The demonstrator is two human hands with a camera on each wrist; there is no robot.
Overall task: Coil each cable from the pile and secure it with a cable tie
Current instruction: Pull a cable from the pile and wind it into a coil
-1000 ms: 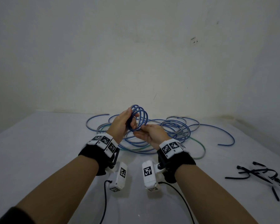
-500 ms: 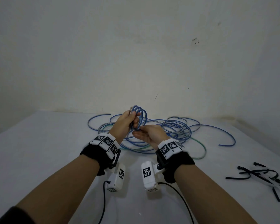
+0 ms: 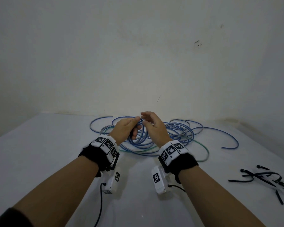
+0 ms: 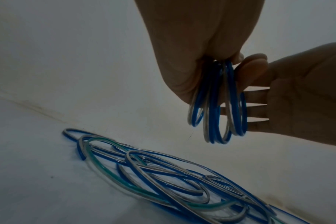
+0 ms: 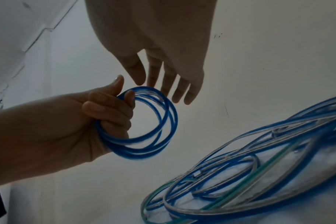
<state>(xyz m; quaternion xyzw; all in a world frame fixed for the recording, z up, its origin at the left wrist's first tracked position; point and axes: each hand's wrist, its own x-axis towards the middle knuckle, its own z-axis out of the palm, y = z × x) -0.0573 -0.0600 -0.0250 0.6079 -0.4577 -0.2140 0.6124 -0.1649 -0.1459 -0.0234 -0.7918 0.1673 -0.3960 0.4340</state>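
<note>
A small coil of blue cable [image 3: 140, 136] [image 4: 217, 109] [image 5: 153, 125] hangs in the air over the table. My left hand [image 3: 127, 128] [image 5: 105, 109] grips the coil's top, fingers curled round the strands and thumb up. Beside it, my right hand [image 3: 152, 124] [image 5: 163, 75] is open, its straight fingers spread just right of the coil and not holding it. Behind and below lies the pile of loose blue, clear and green cables [image 3: 179, 133] [image 4: 153, 174] [image 5: 259, 166]. Black cable ties [image 3: 262, 177] lie in a heap at the right.
The white table [image 3: 39, 161] runs back to a pale wall [image 3: 138, 63] close behind the pile. One blue cable end [image 3: 229, 141] arcs out toward the right. Black cords [image 3: 100, 202] trail from the wrist cameras near the front.
My right hand has let go of the coil and opened beside it. The left hand has turned with the coil, which now hangs lower in its grip.
</note>
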